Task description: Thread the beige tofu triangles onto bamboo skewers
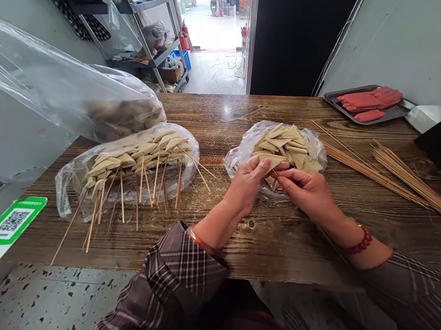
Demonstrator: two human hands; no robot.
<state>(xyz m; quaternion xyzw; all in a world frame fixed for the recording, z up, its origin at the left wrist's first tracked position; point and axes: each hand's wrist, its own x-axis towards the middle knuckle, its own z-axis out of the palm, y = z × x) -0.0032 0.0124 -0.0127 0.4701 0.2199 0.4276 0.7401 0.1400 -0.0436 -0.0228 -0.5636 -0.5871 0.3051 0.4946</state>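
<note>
My left hand (pixel 249 181) pinches a pale tofu-like slice (pixel 270 161) at the near edge of a plastic bag (pixel 239 156) holding a heap of loose slices (pixel 291 144). Close beside it, my right hand (pixel 308 189) has its fingers closed on a thin wooden skewer (pixel 328 240), whose upper tip meets the slice; the skewer's shaft runs down below the hand. To the left, skewered slices (pixel 137 151) lie stacked on clear plastic, their sticks (pixel 123 199) pointing toward me.
Bundled bare skewers (pixel 430 190) lie at the right. Behind them is a dark tray (pixel 350 115) with red pieces (pixel 371 99). A large filled plastic bag (pixel 107 102) stands at back left, near a green-and-white QR card (pixel 7 226). A shelf cart (pixel 161 56) stands beyond the wooden table (pixel 213 103).
</note>
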